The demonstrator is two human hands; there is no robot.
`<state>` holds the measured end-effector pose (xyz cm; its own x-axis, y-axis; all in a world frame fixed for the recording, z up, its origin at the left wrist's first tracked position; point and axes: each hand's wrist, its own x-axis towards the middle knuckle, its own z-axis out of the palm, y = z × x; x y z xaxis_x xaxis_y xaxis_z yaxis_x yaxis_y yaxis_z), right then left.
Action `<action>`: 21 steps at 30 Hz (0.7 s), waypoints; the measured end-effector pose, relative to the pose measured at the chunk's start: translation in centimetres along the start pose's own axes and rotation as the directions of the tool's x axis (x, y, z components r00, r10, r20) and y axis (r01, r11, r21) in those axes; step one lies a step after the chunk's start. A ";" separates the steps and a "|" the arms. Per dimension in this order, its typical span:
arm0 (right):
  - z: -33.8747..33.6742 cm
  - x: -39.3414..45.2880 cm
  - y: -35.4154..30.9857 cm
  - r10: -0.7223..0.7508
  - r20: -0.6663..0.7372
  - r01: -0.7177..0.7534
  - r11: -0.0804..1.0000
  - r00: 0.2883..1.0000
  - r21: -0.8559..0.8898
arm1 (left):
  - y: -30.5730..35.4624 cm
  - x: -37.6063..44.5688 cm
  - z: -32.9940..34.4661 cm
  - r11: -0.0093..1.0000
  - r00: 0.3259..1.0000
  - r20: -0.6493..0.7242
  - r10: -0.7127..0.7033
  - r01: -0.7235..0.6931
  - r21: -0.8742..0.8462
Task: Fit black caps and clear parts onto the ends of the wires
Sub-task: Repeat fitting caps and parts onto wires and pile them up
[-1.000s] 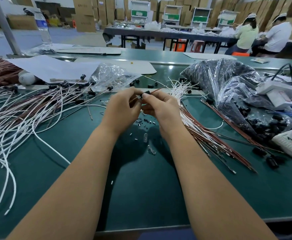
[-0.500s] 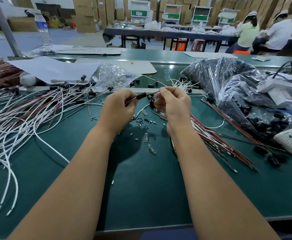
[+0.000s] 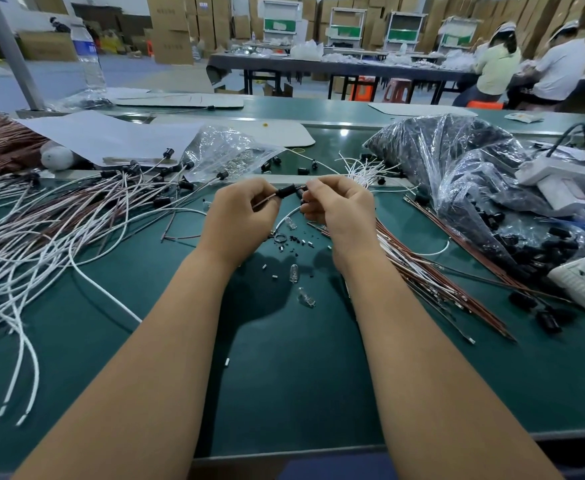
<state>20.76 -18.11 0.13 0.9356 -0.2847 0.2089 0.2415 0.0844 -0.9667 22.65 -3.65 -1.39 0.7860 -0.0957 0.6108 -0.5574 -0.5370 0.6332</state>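
Note:
My left hand (image 3: 241,216) and my right hand (image 3: 341,209) are raised side by side above the green table (image 3: 284,375). Between them a black cap (image 3: 285,191) sits on a thin brown and white wire (image 3: 262,201). The left fingers pinch the wire just behind the cap. The right fingertips close on the wire's end on the cap's other side. Two clear parts (image 3: 294,273) lie on the table below my hands, among several tiny black bits (image 3: 293,240). A white wire (image 3: 286,216) curves down beneath my hands.
Capped wires (image 3: 76,216) are spread at the left. Bare brown and white wires (image 3: 422,268) fan out at the right. A clear bag of black caps (image 3: 474,174) stands at the right rear, a smaller clear bag (image 3: 225,154) at the back. Two people sit far behind.
My hands drew slightly apart and then closed in again. The black cap, hidden between my fingers a second ago, now shows on the wire between the hands.

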 end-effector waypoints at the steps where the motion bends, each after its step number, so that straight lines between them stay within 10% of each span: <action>1: -0.1 0.0 0.0 -0.018 -0.012 0.018 1.000 1.000 -0.019 | -0.1 0.0 0.0 1.000 1.000 0.004 -0.009 0.010 -0.006; 21: -0.1 0.3 0.5 -0.161 0.085 0.175 0.962 0.983 -0.209 | -0.6 0.2 0.2 0.993 0.996 0.032 0.086 -0.088 0.079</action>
<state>21.14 -18.26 -0.32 0.9031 -0.2127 0.3731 0.3422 -0.1684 -0.9244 23.17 -3.52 -1.71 0.7437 -0.1685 0.6470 -0.6015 -0.5908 0.5376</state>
